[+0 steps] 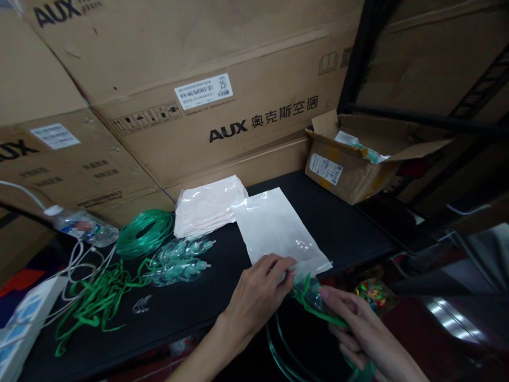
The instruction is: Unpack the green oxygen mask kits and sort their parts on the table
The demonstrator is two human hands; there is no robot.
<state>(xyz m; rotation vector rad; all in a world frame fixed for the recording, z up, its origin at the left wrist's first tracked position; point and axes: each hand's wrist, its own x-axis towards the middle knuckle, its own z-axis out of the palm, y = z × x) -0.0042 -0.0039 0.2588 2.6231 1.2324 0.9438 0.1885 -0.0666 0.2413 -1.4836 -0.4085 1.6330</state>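
Observation:
A clear green plastic oxygen mask [312, 298] with a green elastic strap is between my hands at the table's front edge. My left hand [260, 289] is closed, its curled fingers at the mask's left end, over the near edge of a white plastic bag [274, 228]. What lies exactly under those fingertips is hidden. My right hand [360, 326] grips the mask's right side, thumb on top, with the strap running under the palm. Green tubing [278, 347] hangs below the hands in front of the table.
Several clear green masks [181, 262] lie left, near coiled green tubing [145, 233] and tangled green straps [99, 297]. Behind are stacked white bags [210, 207] and large cartons [238, 69]. An open cardboard box [353, 170] stands right. A bottle [85, 225] and power strip [29, 318] sit left.

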